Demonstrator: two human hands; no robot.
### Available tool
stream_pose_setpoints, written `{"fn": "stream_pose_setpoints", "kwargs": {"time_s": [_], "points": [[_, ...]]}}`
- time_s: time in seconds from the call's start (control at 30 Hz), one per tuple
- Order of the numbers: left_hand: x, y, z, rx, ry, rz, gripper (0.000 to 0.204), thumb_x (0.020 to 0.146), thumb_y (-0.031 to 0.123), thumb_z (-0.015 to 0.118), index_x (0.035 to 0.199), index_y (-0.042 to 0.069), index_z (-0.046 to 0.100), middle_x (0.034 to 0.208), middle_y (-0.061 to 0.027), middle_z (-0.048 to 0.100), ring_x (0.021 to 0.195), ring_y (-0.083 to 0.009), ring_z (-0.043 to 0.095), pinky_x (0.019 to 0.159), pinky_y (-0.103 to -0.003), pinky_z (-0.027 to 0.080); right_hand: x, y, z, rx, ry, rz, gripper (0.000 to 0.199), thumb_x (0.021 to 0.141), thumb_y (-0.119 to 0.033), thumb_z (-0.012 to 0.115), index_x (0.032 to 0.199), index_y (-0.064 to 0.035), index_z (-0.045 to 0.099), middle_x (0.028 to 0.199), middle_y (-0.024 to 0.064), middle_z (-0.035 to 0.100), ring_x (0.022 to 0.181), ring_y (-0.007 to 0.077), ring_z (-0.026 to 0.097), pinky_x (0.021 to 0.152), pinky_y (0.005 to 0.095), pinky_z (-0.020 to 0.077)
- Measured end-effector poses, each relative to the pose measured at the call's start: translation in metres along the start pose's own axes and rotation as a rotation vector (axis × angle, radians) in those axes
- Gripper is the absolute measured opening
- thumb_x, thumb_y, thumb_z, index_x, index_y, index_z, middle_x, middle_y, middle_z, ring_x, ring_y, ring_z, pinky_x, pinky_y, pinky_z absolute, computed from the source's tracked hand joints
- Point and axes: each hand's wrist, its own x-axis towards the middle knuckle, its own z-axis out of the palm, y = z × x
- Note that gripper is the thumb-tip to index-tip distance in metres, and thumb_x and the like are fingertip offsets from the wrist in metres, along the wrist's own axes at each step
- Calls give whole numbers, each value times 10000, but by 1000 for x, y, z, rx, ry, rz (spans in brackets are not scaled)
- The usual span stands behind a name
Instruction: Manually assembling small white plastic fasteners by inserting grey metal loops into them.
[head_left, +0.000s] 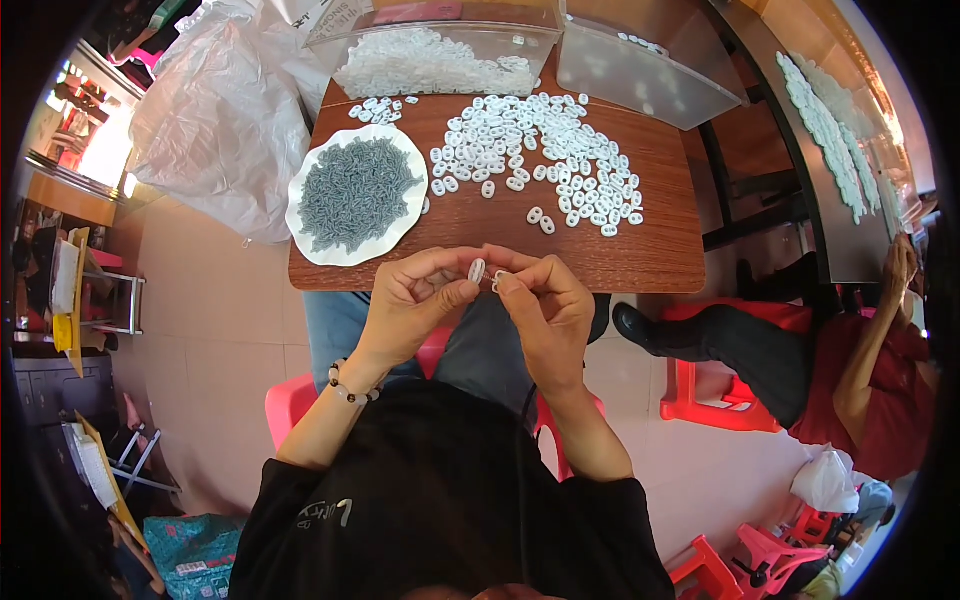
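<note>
Small white piece (496,284) in right fingers (548,275), shape unclear.

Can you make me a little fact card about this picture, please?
Left hand: pinches a white oval piece
Right hand: pinches a small pale piece, shape unclear
Bracelet: beaded, on left wrist
Plate: white, wavy-rimmed, heaped with grey pieces
Table: brown; loose white ovals spread on it

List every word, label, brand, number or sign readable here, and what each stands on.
Black shirt: light lettering, not copied here.
White packaging at top: dark printing, not copied here.
Teal bag: pale label, too small to read.
White oval pieces: no readable text.
</note>
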Motion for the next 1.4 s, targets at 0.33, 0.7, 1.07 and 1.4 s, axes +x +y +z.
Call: {"fn": "stream_pose_setpoints", "kwargs": {"time_s": [0.33, 0.7, 1.07, 1.4], "points": [[-2, 3, 5, 13, 44, 51, 341, 835, 47, 694, 1154, -39, 609, 952, -57, 681, 818, -78, 616, 740, -189, 486, -2, -1, 1, 10, -13, -7, 73, 888, -9, 585, 836, 24, 548, 1122, 209, 620, 939, 126, 607, 838, 255, 497], [-3, 12, 7, 64, 49, 66, 323, 812, 29, 713, 1122, -25, 637, 899, -13, 613, 751, -48, 528, 655, -177, 413, -1, 2, 0, 28, -34, 3, 71, 893, -15, 585, 846, 16, 542, 1118, 209, 623, 932, 118, 602, 839, 255, 489], [-7, 13, 6, 346, 70, 189, 303, 788, -6, 715, 1085, -10, 656, 889, -20, 601, 737, -61, 507, 634, -189, 395, -2, 1, 6, 6, -28, 21, 70, 898, -17, 578, 843, 18, 554, 1105, 216, 634, 913, 118, 606, 836, 255, 481], [-15, 26, 6, 617, 102, 325, 280, 746, -30, 720, 1022, -1, 676, 884, -63, 644, 692, -93, 565, 610, -212, 442, 0, -4, 4, 145, -155, 215, 76, 878, -30, 617, 918, 31, 596, 1010, 141, 657, 894, 118, 619, 818, 254, 497]]}}
